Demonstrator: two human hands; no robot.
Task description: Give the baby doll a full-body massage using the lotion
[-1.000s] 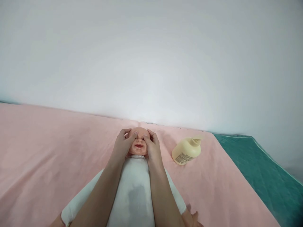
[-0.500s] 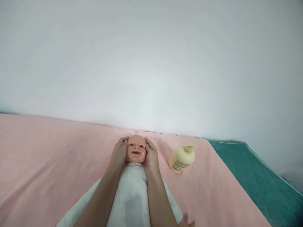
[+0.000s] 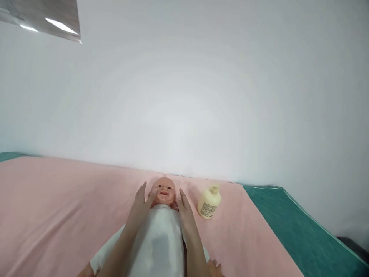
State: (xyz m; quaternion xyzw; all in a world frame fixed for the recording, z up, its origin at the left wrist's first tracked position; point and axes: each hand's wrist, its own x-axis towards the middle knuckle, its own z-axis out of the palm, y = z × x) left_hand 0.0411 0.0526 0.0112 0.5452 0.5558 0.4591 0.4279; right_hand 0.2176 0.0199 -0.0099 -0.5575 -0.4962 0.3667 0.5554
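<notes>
A baby doll [image 3: 163,190] in a white outfit [image 3: 157,238] lies on its back, its bald head towards the wall. At the left of its face is my left hand [image 3: 143,201], fingers stretched out and thumb at the doll's cheek. My right hand [image 3: 183,204] is on the other side, beside the cheek, with straight fingers; whether it touches the doll I cannot tell. Neither hand grips anything. To the right of the doll stands a pale yellow pump bottle [image 3: 209,202] with a printed label.
Pink cloth [image 3: 72,200] lies under the doll and bottle. A green quilted cover [image 3: 296,223] shows at the right, and a white wall [image 3: 184,96] rises behind. In the upper left corner hangs a shiny, clear-looking sheet [image 3: 43,19].
My hands have loosened from the sides of the doll's head and slid down towards its cheeks, fingers opening. The view has tilted up, bringing the shiny sheet into sight.
</notes>
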